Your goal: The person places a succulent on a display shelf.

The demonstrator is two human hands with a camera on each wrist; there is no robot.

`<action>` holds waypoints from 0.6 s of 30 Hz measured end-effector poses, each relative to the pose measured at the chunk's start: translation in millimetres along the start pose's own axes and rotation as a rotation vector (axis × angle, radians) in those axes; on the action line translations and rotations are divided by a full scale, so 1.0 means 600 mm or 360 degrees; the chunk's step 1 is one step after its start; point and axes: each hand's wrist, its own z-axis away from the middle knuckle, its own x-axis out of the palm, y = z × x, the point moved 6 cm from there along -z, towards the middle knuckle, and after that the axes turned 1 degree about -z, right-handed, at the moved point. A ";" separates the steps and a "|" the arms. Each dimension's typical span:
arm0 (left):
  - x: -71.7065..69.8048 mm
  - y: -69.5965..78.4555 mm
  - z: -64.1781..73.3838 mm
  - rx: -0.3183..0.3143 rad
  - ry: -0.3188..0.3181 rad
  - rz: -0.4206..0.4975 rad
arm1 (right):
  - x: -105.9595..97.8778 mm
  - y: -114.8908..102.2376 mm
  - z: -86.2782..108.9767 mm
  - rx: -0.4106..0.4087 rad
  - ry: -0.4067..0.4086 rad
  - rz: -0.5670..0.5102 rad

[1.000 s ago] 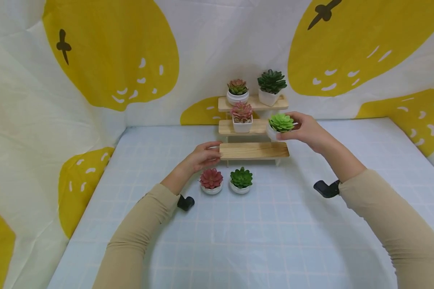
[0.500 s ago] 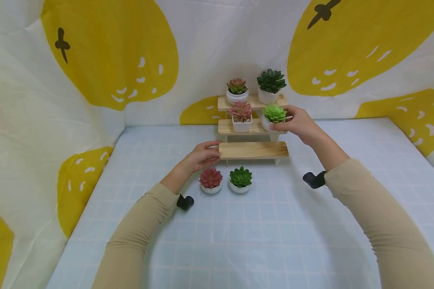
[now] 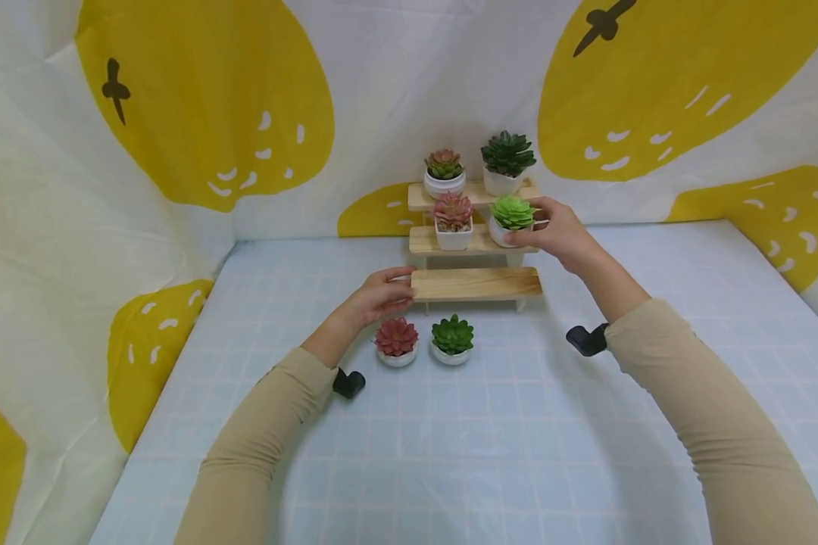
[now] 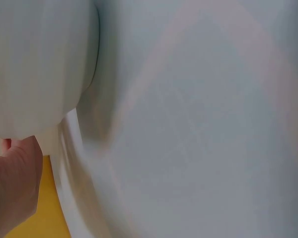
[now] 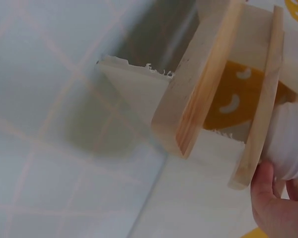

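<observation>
My right hand [image 3: 557,233] holds the white pot of a light green succulent [image 3: 513,215] at the right end of the middle tier of a three-tier wooden plant stand [image 3: 476,283]. In the right wrist view its fingers lie against the ribbed white pot [image 5: 289,144] on the shelf. My left hand [image 3: 382,295] grips the left end of the lowest tier. A pink succulent [image 3: 453,213] in a square pot stands left of the light green one. In the left wrist view a white pot [image 4: 37,64] hides part of the left hand [image 4: 17,186].
On the top tier stand a reddish-green succulent [image 3: 444,172] and a dark green succulent [image 3: 507,160]. A red succulent [image 3: 396,341] and a green succulent [image 3: 453,337] in round white pots sit on the checked tablecloth [image 3: 450,454], in front of the stand. A lemon-printed cloth [image 3: 436,76] hangs behind.
My right hand has moved left with the light green succulent, from beside the stand's right end onto the middle tier. The left hand has stayed at the lowest tier.
</observation>
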 end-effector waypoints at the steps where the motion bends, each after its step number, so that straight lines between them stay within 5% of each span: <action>1: 0.000 0.000 0.000 -0.0003 0.0003 -0.0001 | 0.000 0.000 0.001 0.0003 -0.0002 -0.0004; 18: 0.001 0.000 0.003 0.0027 -0.0028 0.0037 | -0.020 0.006 0.029 -0.0060 -0.0047 -0.0056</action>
